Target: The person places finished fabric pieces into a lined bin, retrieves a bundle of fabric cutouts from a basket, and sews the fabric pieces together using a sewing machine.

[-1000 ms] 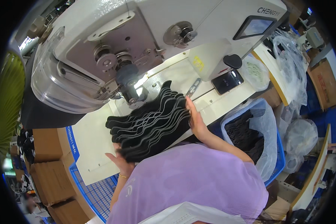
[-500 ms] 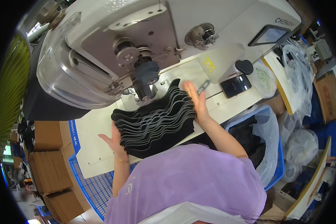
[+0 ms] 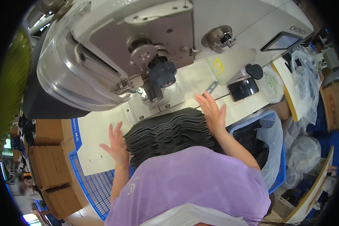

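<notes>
You are holding your left hand [image 3: 118,148] and right hand [image 3: 216,119] spread, ungripping, flanking the black fabric stack [image 3: 169,132] on the desk [image 3: 96,130], its layers seeming soft and slide-prone, likely best squeezed at both ends.

Shirt [image 3: 199,177]: lilac, faint tonal mottling across the fabric, loosely cut. Sleeves [image 3: 254,169] short, same lilac; forearms [image 3: 239,148] bare beyond them. On the shirt's left side, a small pale emblem [image 3: 131,189], curved in outline, with tiny pale lettering just beside it. Left hand [image 3: 118,147] and right hand [image 3: 214,116] both bare, fingers slim. Thin gold-toned bracelet [image 3: 121,167] at left wrist. Near edge: white mask [image 3: 186,215], dashed seam lines. Right of it, fine dark hair strands [image 3: 260,221].
</notes>
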Tool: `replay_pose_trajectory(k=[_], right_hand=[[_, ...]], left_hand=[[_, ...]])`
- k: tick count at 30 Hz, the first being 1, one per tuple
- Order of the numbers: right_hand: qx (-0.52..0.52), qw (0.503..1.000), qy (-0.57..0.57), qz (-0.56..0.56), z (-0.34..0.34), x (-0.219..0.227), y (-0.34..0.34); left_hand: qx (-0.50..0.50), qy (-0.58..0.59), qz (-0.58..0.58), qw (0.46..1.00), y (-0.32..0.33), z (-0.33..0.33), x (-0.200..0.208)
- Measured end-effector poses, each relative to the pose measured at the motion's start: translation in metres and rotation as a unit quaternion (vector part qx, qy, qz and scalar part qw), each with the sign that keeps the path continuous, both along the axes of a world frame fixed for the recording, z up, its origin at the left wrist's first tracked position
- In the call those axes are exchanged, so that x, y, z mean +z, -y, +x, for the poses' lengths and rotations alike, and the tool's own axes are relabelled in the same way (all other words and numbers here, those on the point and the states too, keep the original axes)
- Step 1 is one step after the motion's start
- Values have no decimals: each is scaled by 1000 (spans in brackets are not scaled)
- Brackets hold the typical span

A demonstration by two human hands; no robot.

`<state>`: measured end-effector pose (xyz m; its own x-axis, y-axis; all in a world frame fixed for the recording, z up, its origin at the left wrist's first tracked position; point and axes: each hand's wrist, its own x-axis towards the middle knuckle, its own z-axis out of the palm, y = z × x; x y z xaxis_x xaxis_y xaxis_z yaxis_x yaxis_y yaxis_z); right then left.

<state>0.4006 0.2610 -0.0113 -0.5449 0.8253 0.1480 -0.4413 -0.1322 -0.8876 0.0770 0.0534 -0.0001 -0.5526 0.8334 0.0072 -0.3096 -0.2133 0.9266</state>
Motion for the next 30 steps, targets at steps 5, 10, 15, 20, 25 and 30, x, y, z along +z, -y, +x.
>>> replay_pose_trajectory(k=[5,10,15,20,25,30], right_hand=[[-29,996,65,57,25,-2,69],[-3,998,-53,24,-24,-6,36],[62,994,-74,-48,-38,8,12],[46,991,-103,-77,-43,6,-2],[33,990,-105,-90,-47,12,0],[43,996,-27,80,-27,18,-17]], left_hand=[[62,-165,-193,965,29,13,2],[-174,-651,-116,730,24,12,0],[-205,-169,-291,919,3,9,-11],[-237,-336,-143,900,-4,-3,-19],[-189,-214,-144,947,-1,11,-6],[-160,-285,-66,943,12,12,-3]])
